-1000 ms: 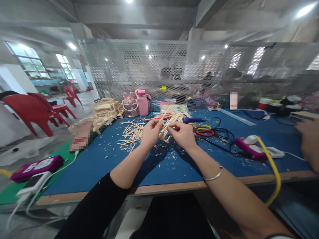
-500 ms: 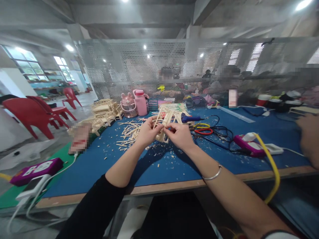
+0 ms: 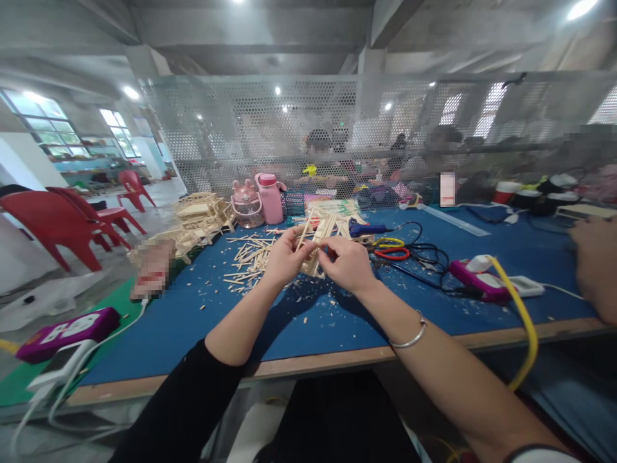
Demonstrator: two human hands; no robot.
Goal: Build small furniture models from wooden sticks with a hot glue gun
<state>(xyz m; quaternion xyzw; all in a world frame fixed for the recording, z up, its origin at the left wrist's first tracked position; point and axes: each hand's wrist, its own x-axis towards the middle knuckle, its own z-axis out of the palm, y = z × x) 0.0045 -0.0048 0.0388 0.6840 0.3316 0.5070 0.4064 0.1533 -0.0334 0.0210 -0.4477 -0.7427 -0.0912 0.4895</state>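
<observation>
A small model of pale wooden sticks (image 3: 312, 266) is held over the blue table, partly covered by my fingers. My left hand (image 3: 284, 258) is closed around its left side, thumb against the sticks. From the right, my right hand (image 3: 348, 265) pinches at the same model with thumb and fingertips meeting near my left thumb. Whether a separate small piece sits in that pinch is hidden. Loose wooden sticks (image 3: 248, 260) lie in a heap beside my left hand. Behind my right hand rests a blue glue gun (image 3: 369, 228).
Tools with yellow and red handles (image 3: 393, 252) lie among black cables at right. A purple power strip (image 3: 482, 283) has a yellow cord. Finished-looking stick models (image 3: 202, 218) and a pink bottle (image 3: 272, 199) stand at back left. A co-worker's hand (image 3: 598, 263) is at far right.
The view has shifted very slightly. My right hand's fingers have curled a little more over the model; my left hand keeps its hold.
</observation>
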